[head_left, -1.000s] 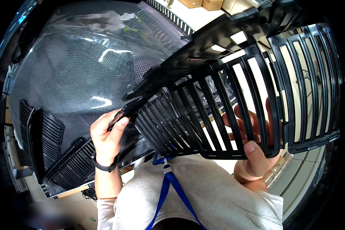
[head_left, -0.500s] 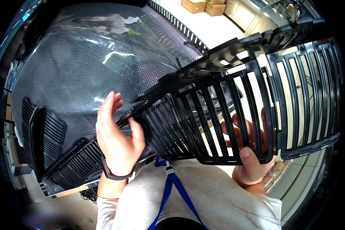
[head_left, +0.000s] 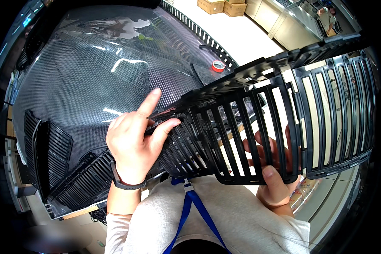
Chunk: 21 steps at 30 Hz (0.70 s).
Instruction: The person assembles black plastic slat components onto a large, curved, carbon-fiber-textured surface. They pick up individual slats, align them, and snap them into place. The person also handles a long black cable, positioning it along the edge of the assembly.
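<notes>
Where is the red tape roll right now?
In the head view, the red tape roll lies right of upper centre, just past the top edge of the held black slatted panel and beside the comb-like black strip.

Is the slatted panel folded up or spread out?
Spread out: the panel has slatted sections running side by side, from the left hand to beyond the right hand.

no readable text, no legible labels or signs

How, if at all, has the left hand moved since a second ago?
Yes: the left hand has moved right, farther from the slatted panel lying at left.
</notes>
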### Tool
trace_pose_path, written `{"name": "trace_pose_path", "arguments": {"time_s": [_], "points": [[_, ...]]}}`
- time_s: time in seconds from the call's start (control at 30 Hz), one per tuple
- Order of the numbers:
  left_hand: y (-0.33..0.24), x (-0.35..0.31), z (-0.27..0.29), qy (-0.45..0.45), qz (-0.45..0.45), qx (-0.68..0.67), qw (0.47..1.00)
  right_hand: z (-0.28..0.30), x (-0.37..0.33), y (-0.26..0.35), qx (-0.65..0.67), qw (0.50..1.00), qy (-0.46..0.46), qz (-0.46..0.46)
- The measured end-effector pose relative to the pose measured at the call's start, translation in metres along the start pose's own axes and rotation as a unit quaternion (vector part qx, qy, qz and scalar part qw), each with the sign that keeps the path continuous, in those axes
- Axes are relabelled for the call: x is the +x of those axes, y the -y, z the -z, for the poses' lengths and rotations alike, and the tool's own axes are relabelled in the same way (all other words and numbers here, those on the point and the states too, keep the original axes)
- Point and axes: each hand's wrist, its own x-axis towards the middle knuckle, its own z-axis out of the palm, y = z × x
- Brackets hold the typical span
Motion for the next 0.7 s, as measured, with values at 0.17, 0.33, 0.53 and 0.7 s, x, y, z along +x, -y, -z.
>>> {"name": "trace_pose_path", "arguments": {"time_s": [0.17,0.33,0.53,0.7], "points": [[0.001,0.001,0.005,0.007,0.045,-0.174,0.984,-0.001,0.001,0.0,0.024,0.999,-0.026,-0.009],[0.001,-0.001,0.01,0.018,0.07,-0.2,0.977,-0.001,0.001,0.0,0.025,1.0,-0.016,0.006],[0.001,-0.002,0.017,0.056,0.099,-0.226,0.968,0.006,0.003,-0.003,0.021,0.999,0.03,0.03],[0.001,-0.001,0.019,0.057,0.093,-0.234,0.966,0.012,0.003,-0.002,0.009,0.999,0.031,0.005]]}}
